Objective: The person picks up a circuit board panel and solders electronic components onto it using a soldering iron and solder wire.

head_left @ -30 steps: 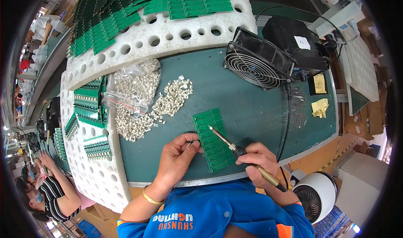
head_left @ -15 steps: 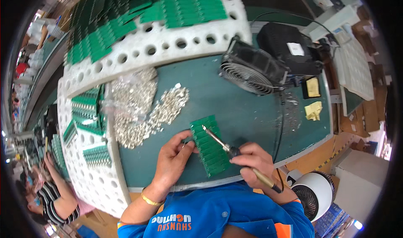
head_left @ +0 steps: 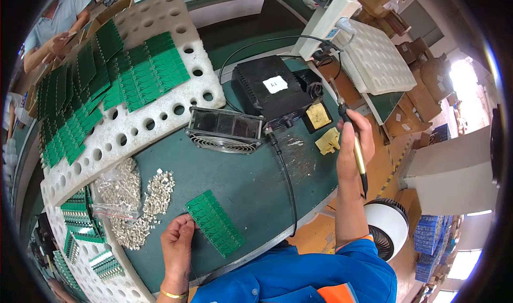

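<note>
My right hand [head_left: 355, 142] is closed round the gold-and-black handle of a soldering iron [head_left: 358, 152]. Raised off to the right, the iron points its metal tip up and away, past the sponge tray. A green circuit board panel [head_left: 215, 223] lies tilted on the bench mat [head_left: 256, 183] in front of me. At its left edge my left hand [head_left: 178, 244] is closed, thumb and fingertips pinched together; what they hold, if anything, is too small to make out. Small silvery metal parts [head_left: 157, 193] are heaped beyond that hand, beside a clear plastic bag [head_left: 118, 183] of the same parts.
A black soldering station [head_left: 275, 86], a square fan [head_left: 224, 131] and a yellow sponge [head_left: 318, 116] stand at the back. The iron's cable [head_left: 286, 180] crosses the mat. White perforated foam [head_left: 160, 122] carries stacked green boards [head_left: 155, 70]. Another person [head_left: 59, 22] works at far left.
My right hand has lifted the soldering iron off the board and carried it far right, toward the sponge. My left hand stays by the board's left edge. The view has turned right.
</note>
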The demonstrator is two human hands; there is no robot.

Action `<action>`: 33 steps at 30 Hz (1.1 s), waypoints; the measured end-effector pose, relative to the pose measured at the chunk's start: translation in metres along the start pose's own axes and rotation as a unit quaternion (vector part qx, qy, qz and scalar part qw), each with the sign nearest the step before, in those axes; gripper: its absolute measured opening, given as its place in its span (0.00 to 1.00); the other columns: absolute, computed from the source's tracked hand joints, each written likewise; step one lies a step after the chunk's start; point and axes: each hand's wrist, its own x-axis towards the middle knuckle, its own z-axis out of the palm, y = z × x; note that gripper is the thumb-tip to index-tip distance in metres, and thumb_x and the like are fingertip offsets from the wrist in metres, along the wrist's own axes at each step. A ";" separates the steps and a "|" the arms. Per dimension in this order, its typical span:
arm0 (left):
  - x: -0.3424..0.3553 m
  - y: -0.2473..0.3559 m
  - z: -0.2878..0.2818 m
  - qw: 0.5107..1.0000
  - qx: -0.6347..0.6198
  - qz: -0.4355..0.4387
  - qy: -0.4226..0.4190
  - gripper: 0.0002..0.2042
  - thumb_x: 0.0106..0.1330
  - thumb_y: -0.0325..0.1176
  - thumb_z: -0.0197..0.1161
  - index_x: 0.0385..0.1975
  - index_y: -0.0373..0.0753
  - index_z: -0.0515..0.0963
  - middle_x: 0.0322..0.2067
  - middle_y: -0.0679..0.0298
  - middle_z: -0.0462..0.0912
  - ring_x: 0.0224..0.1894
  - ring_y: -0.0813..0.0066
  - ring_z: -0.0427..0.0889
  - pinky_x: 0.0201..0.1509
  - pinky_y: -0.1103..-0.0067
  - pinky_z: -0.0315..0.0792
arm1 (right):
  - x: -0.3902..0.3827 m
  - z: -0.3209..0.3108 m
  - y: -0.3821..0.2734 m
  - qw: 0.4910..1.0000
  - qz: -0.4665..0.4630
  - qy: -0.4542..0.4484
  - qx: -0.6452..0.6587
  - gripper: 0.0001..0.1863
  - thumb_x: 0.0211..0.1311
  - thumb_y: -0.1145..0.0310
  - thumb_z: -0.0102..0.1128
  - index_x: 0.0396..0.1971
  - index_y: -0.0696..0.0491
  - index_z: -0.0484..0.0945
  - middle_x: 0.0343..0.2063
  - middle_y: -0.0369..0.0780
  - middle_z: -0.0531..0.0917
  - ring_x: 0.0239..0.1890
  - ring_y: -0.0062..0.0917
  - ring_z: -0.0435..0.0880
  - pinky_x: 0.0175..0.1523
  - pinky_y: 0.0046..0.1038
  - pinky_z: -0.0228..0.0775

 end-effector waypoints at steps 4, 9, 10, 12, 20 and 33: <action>-0.001 0.008 -0.004 0.999 0.051 -0.012 0.016 0.08 0.72 0.26 0.58 0.45 0.31 0.79 0.29 0.74 0.80 0.29 0.92 0.70 0.31 0.90 0.62 | 0.015 0.022 0.024 0.990 -0.084 -0.052 -0.099 0.13 0.61 0.74 0.61 0.46 0.54 0.80 0.41 0.46 0.82 0.43 0.38 0.83 0.51 0.31 0.73; 0.007 0.010 0.005 0.999 0.036 0.001 0.011 0.08 0.72 0.26 0.58 0.46 0.32 0.79 0.30 0.76 0.80 0.30 0.94 0.70 0.33 0.90 0.62 | 0.011 0.006 0.019 0.990 0.002 -0.084 -0.117 0.15 0.65 0.70 0.58 0.49 0.58 0.81 0.44 0.46 0.83 0.48 0.30 0.82 0.54 0.29 0.72; 0.006 0.011 0.006 1.000 0.025 -0.001 -0.007 0.08 0.73 0.27 0.58 0.46 0.33 0.80 0.32 0.76 0.80 0.33 0.93 0.71 0.39 0.91 0.65 | 0.001 0.005 0.003 0.996 0.003 -0.030 -0.081 0.14 0.65 0.70 0.58 0.47 0.60 0.81 0.42 0.46 0.83 0.46 0.31 0.82 0.53 0.31 0.72; 0.006 0.014 0.007 1.000 0.005 -0.005 -0.003 0.08 0.73 0.28 0.58 0.46 0.32 0.80 0.32 0.76 0.80 0.33 0.93 0.72 0.38 0.91 0.65 | -0.028 0.000 -0.024 0.999 -0.017 0.025 0.045 0.14 0.65 0.68 0.57 0.43 0.63 0.80 0.38 0.46 0.81 0.40 0.32 0.80 0.49 0.33 0.73; 0.012 0.011 0.007 0.997 0.056 0.044 0.008 0.11 0.72 0.29 0.61 0.51 0.33 0.77 0.22 0.75 0.78 0.24 0.92 0.67 0.26 0.87 0.61 | -0.118 0.028 -0.084 0.882 -0.073 -0.346 0.312 0.12 0.60 0.68 0.65 0.40 0.59 0.82 0.28 0.44 0.80 0.27 0.36 0.79 0.35 0.35 0.73; 0.016 0.013 0.003 0.995 0.087 0.036 -0.026 0.08 0.73 0.29 0.60 0.46 0.33 0.79 0.36 0.73 0.81 0.38 0.90 0.75 0.43 0.89 0.69 | -0.133 0.041 -0.081 0.871 -0.060 -0.368 0.320 0.14 0.60 0.67 0.67 0.42 0.58 0.82 0.28 0.42 0.82 0.26 0.33 0.81 0.34 0.33 0.74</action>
